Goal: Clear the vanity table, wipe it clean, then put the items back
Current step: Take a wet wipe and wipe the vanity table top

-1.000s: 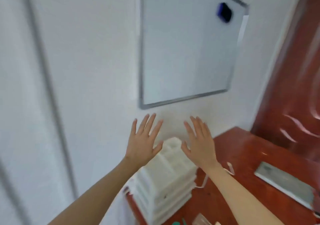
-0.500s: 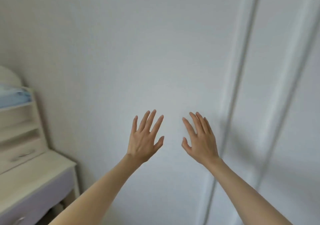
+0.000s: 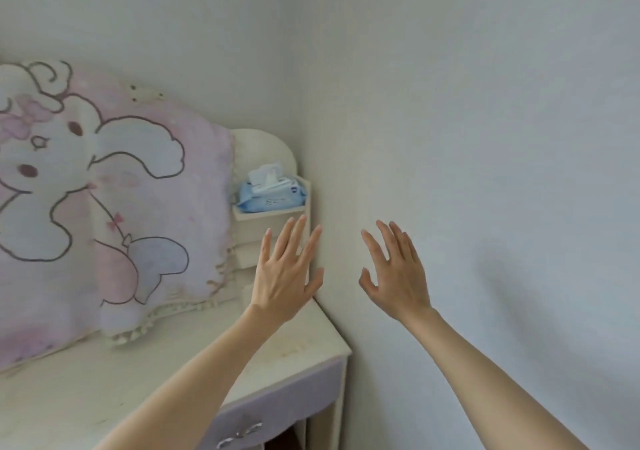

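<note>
A cream vanity table (image 3: 304, 349) fills the lower left, its top bare and faintly stained near the right corner. A pink cloth with a cartoon rabbit (image 3: 114, 204) drapes over the table's back part. On a small shelf at the right end lies a blue pack of wet wipes (image 3: 272, 195) with a tissue sticking up. My left hand (image 3: 285, 276) is raised, fingers spread, in front of the shelf and holds nothing. My right hand (image 3: 396, 273) is raised beside it, fingers apart, against the white wall, also holding nothing.
A lilac drawer front with a metal handle (image 3: 239, 437) sits under the tabletop. A white wall (image 3: 485, 138) stands tight against the table's right side, forming a corner behind the shelf.
The view has swung left from a red desk and whiteboard, past a white wardrobe, to the vanity table. Both hands stayed raised and spread the whole time.
</note>
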A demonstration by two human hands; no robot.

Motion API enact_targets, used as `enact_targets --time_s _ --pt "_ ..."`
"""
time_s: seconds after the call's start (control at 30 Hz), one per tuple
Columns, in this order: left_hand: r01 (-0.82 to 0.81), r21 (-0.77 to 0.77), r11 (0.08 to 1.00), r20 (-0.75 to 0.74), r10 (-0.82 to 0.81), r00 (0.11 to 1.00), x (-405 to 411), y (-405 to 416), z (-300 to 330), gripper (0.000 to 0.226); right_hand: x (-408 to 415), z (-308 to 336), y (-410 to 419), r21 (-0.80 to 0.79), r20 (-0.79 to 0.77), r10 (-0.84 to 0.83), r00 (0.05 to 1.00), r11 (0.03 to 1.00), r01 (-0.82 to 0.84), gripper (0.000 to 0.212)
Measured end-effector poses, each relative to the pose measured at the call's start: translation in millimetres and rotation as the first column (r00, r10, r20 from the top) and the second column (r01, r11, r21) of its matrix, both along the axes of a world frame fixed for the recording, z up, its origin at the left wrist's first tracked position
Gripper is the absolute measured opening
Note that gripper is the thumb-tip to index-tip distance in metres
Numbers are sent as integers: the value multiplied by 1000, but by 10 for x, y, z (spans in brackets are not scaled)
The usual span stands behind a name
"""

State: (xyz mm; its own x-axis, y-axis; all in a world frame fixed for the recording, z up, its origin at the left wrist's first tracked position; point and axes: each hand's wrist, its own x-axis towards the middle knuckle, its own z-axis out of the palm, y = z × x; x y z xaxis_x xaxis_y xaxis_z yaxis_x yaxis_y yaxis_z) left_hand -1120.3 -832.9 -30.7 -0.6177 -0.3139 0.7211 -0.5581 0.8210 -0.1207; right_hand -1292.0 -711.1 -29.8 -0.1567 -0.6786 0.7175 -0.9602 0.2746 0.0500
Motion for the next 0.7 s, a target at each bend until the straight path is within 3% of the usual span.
enact_targets --time_s 0.4,0.7 --pt "-258 1 966 30 258 966 -724 -2031 106 61 -708 119 -2609 53 -9 308 951 950 -308 58" --pt "-303 60 951 4 303 953 -872 -3150 -8 60 -758 77 -3950 37 24 413 910 910 -414 51"
